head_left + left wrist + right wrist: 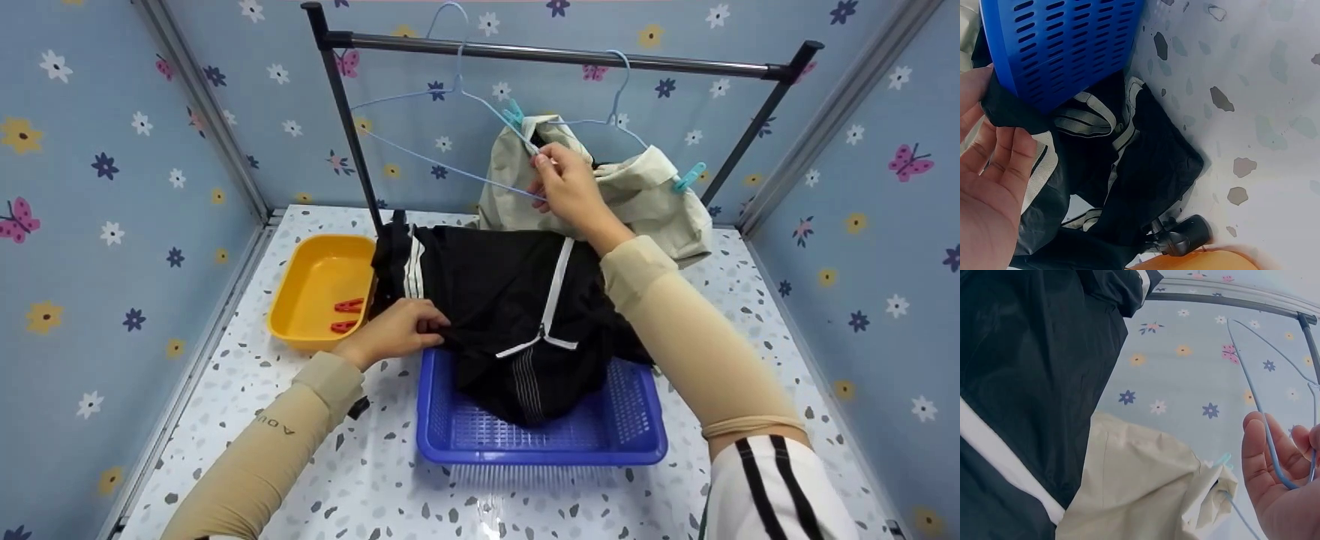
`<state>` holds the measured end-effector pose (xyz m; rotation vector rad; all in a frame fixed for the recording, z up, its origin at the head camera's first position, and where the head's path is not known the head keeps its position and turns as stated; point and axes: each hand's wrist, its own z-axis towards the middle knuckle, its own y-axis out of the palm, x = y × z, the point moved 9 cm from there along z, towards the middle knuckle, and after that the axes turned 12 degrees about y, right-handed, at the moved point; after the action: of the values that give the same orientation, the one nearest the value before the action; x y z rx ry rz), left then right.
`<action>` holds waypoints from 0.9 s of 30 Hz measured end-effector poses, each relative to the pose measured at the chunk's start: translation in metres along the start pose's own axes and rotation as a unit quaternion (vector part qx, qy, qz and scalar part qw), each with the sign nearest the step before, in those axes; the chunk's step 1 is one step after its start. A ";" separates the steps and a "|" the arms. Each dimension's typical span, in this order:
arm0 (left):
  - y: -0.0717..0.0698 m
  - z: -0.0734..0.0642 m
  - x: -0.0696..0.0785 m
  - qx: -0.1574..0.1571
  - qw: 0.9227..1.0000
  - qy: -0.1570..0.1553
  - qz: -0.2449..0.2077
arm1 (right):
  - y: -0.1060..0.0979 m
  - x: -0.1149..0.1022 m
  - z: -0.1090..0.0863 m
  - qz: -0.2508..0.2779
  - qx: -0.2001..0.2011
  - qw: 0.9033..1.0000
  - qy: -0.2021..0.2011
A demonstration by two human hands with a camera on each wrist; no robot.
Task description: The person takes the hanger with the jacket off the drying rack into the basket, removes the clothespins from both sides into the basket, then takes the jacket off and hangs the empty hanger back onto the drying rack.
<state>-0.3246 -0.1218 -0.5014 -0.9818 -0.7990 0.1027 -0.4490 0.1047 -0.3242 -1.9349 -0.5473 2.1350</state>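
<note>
A black jacket (495,277) with white trim and a front zip lies spread across the blue basket (540,456), its lower part sagging inside. At its left side, my left hand (401,326) pinches the jacket's edge; the left wrist view shows the black cloth (1041,185) between thumb and fingers. My right hand (570,184) grips one corner of a light blue wire hanger (457,168), whose hook is over the rail. In the right wrist view, the hanger wire (1249,377) runs through the curled fingers. The bare hanger hangs above the jacket.
Behind, a beige garment (652,206) hangs on a second hanger with teal clothespins (688,178). The black rack rail (525,54) spans the back. A yellow basin (289,307) holding red clothespins (349,305) stands left of the jacket. Flowered panels enclose the speckled tabletop (360,480).
</note>
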 end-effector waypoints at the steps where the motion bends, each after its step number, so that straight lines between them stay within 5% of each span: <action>1: 0.000 0.000 0.000 0.000 1.000 0.000 0.000 | 0.003 -0.001 0.001 -0.003 -0.001 1.000 0.001; 27: 0.003 0.000 -0.002 -0.011 1.000 -0.009 -0.005 | 0.071 -0.006 0.005 -0.024 -0.040 0.999 0.003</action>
<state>-0.3251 -0.1212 -0.5048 -0.9990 -0.8225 0.0938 -0.4466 0.0364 -0.3469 -1.9471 -0.6820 2.1085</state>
